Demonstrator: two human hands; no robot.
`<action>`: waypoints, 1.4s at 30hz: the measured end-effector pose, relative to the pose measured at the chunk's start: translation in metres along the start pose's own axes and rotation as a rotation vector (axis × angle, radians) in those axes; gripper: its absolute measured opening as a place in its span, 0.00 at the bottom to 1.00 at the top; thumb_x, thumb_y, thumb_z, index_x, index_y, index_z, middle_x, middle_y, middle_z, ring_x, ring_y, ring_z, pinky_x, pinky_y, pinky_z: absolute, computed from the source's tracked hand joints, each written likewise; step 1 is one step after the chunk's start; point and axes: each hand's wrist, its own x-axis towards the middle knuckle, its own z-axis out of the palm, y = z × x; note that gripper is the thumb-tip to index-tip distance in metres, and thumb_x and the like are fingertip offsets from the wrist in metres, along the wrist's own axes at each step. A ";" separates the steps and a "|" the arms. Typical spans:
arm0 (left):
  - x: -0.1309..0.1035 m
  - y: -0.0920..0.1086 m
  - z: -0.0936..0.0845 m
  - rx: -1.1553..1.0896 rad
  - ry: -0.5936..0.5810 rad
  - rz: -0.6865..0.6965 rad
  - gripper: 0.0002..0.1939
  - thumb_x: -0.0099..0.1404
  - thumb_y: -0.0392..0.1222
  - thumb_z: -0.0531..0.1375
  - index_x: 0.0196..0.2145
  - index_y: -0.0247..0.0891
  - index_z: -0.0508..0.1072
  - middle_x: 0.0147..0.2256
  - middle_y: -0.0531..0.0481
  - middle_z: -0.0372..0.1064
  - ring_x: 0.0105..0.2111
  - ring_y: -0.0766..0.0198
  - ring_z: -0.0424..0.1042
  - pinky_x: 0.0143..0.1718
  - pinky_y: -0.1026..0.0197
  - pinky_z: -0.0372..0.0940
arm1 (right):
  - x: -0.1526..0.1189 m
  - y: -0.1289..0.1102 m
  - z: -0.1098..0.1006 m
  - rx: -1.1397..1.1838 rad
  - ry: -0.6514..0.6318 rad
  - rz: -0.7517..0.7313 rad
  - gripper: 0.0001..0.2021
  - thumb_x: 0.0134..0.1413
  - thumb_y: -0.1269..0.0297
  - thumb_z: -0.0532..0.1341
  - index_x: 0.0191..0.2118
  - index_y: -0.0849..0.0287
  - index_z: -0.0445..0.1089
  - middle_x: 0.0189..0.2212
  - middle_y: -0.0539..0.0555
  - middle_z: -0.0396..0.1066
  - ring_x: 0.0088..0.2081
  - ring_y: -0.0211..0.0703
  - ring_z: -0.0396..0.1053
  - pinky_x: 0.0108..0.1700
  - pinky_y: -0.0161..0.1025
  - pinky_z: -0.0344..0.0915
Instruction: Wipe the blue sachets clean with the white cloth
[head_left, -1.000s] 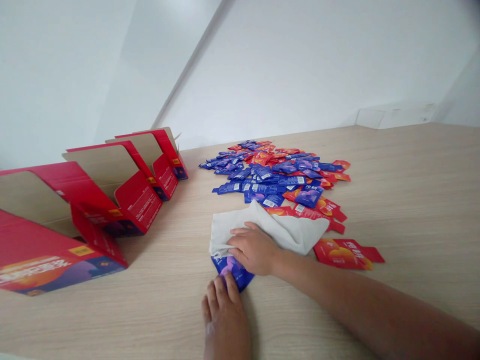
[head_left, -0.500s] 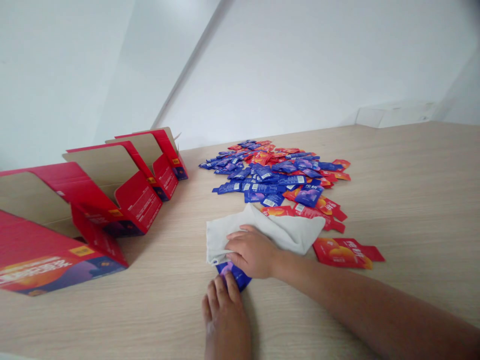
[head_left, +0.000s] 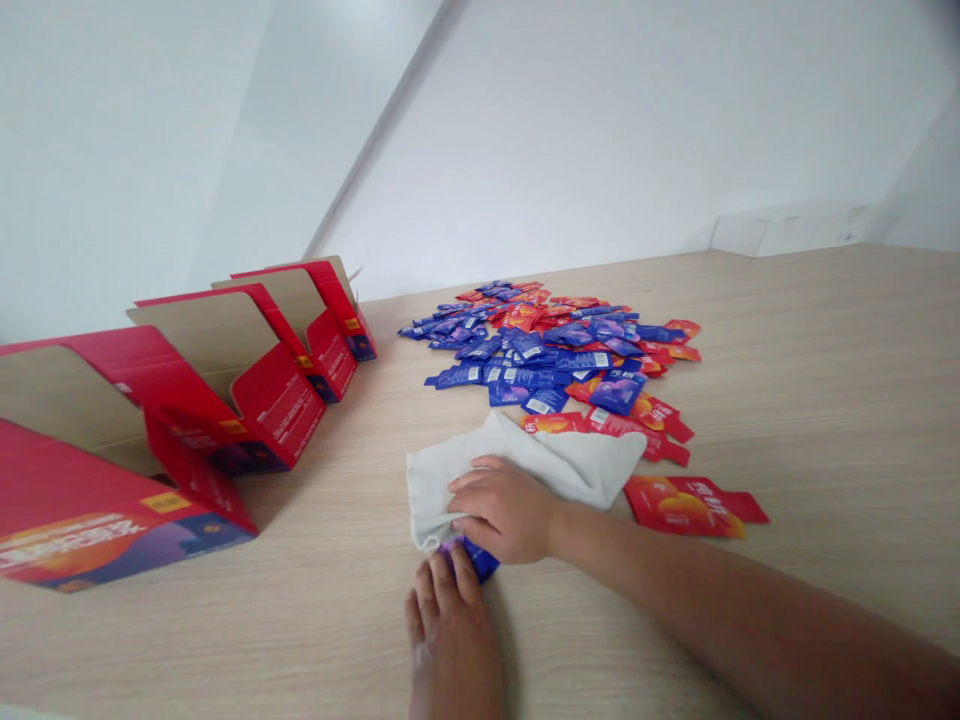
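Observation:
On the table, a small blue packet (head_left: 484,562) with a purple print lies partly under a whitish cloth (head_left: 450,470). My left hand (head_left: 454,625) comes in from the bottom, its bent fingertips pinning the packet's near edge. Above it, my right hand (head_left: 506,508) rests on the cloth with fingers curled into it, pressing it over the packet's upper part. The thumb sits beside the cloth's lower edge, and the cloth's right end reaches several red packets. One orange-and-red packet (head_left: 686,506) lies flat just beyond the right forearm.
A heap of blue and red packets (head_left: 536,345) spreads across the back middle of the wooden table (head_left: 825,400). Open red cardboard boxes (head_left: 202,500) stand in a row along the left. Behind is a white wall (head_left: 600,130), with a pale box-like object (head_left: 787,230) at its foot.
My right hand and the cloth have shifted slightly down, the cloth's left edge also leftward. It now covers more of the blue packet. My left hand has stayed in place.

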 end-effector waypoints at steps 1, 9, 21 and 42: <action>0.000 0.000 -0.002 -0.007 -0.011 0.008 0.26 0.63 0.23 0.42 0.54 0.34 0.67 0.51 0.39 0.70 0.51 0.53 0.69 0.48 0.51 0.68 | 0.000 0.000 0.001 -0.007 -0.005 0.022 0.08 0.59 0.64 0.55 0.35 0.59 0.70 0.39 0.55 0.75 0.47 0.44 0.69 0.55 0.46 0.51; -0.001 -0.002 0.006 0.001 -0.003 0.039 0.27 0.63 0.23 0.42 0.55 0.34 0.66 0.51 0.40 0.70 0.51 0.52 0.69 0.48 0.52 0.68 | 0.002 0.005 0.001 -0.072 0.008 0.173 0.10 0.61 0.63 0.53 0.35 0.60 0.70 0.39 0.57 0.74 0.48 0.46 0.68 0.54 0.47 0.52; -0.003 -0.005 0.022 -0.033 0.056 0.054 0.25 0.63 0.26 0.44 0.55 0.36 0.66 0.51 0.39 0.69 0.52 0.53 0.68 0.48 0.52 0.68 | 0.000 0.000 0.000 -0.011 -0.032 -0.005 0.08 0.59 0.64 0.55 0.36 0.59 0.70 0.39 0.55 0.74 0.47 0.43 0.68 0.53 0.43 0.53; 0.000 0.000 -0.003 -0.021 -0.017 0.012 0.25 0.63 0.24 0.44 0.53 0.36 0.68 0.51 0.40 0.70 0.51 0.52 0.69 0.49 0.51 0.68 | 0.000 -0.002 0.001 -0.029 -0.074 -0.004 0.09 0.60 0.63 0.54 0.35 0.59 0.70 0.38 0.55 0.74 0.47 0.44 0.68 0.52 0.45 0.52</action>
